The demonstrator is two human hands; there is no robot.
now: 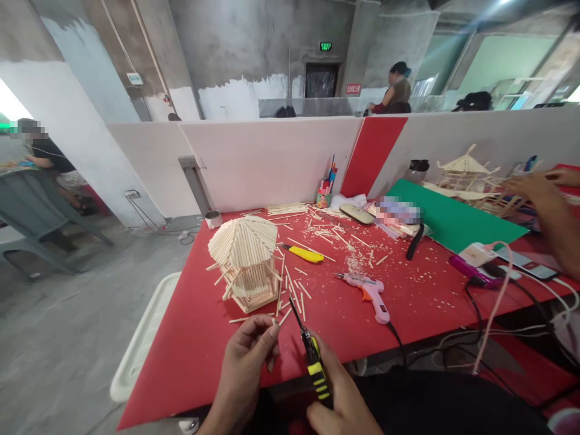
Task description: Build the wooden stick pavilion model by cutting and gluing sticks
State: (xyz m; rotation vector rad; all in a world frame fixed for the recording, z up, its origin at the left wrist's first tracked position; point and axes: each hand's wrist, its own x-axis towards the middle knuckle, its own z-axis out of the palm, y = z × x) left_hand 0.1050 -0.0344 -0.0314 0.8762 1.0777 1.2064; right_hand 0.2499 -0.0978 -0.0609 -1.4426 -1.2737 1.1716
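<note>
My left hand point(251, 350) is closed in a pinch on a short pale wooden stick point(275, 322) just above the red tabletop. In my right hand point(338, 386) is a pair of pliers point(312, 356) with black-and-yellow grips. Their slim dark jaws point forward and lie a little right of my left fingertips, apart from the stick. Beyond my left hand stands a small pavilion model point(244, 260) of wooden sticks with a sloped roof. Loose cut sticks point(296, 290) are scattered beside it. A yellow utility knife point(306, 252) and a pink glue gun point(369, 295) lie farther right.
Wood shavings and sticks cover the back of the red table point(181, 350). A pen cup point(323, 196), a metal cup point(212, 219) and a green board point(457, 214) are on it. Cables run from a purple power strip point(473, 272). Another person's arm point(550, 211) works beside a second stick model point(469, 172).
</note>
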